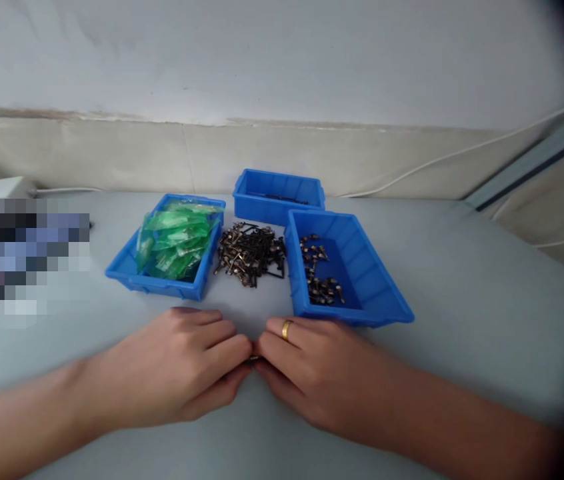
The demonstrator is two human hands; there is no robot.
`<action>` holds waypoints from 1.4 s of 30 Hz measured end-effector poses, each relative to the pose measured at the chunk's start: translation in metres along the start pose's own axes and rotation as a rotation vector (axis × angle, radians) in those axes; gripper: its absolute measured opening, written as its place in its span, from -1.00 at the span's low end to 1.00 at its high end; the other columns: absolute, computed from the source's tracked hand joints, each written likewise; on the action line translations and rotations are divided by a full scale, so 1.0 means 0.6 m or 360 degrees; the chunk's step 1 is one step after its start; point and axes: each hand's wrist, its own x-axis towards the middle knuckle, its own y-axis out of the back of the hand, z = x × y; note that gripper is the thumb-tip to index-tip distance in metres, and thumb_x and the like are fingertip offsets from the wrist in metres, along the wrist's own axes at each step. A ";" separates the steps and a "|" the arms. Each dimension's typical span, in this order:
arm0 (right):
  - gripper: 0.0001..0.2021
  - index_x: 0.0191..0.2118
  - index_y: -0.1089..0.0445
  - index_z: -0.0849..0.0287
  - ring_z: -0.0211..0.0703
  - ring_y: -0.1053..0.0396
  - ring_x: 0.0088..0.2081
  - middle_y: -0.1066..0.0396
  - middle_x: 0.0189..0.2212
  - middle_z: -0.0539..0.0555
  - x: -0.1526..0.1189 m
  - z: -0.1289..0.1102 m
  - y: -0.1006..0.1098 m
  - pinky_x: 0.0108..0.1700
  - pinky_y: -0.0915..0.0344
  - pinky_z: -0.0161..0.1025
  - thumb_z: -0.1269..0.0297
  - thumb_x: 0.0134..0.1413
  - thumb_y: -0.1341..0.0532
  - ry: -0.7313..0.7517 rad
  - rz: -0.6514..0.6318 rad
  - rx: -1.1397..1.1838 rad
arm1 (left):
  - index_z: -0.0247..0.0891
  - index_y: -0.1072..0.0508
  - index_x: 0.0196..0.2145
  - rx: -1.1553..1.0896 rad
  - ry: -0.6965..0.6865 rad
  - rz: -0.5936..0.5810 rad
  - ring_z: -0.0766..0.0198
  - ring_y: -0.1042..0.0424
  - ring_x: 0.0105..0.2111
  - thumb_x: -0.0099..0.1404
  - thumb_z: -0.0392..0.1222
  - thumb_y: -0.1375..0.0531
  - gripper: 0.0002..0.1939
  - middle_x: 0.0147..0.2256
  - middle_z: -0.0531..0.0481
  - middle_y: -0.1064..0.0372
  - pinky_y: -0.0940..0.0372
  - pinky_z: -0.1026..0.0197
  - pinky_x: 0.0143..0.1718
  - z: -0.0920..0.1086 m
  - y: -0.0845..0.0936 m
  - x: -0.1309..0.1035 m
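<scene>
Left hand [197, 367] and right hand [312, 367] meet, pinching a small metal piece [254, 358] between them, its long axis hidden. Beyond, toward the back edge of the worktop [462, 280], lie heaped screws [252, 253].

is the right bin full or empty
Neither: the right bin holds some metal parts, and blue floor shows beside them.

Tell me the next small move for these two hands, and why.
Probably finish working the small piece before loosening the grip: the left hand and right hand meet closely over it, hiding all but a glint, so I can't tell just what it is. The pile of loose metal parts beyond can likely wait, since both hands seem occupied.
</scene>
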 end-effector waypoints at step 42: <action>-0.95 -0.32 -0.29 0.20 -0.13 -0.30 -0.42 -0.33 -0.42 0.02 -0.001 -0.002 0.002 -0.46 -0.13 -0.17 0.46 0.17 -0.16 -0.0042 -0.0002 0.0015 | -0.28 -0.33 -0.46 0.0027 -0.0013 0.0009 0.26 -0.26 -0.53 0.44 -0.26 0.04 -0.68 -0.53 0.03 -0.26 -0.11 0.19 -0.53 -0.002 -0.002 -0.004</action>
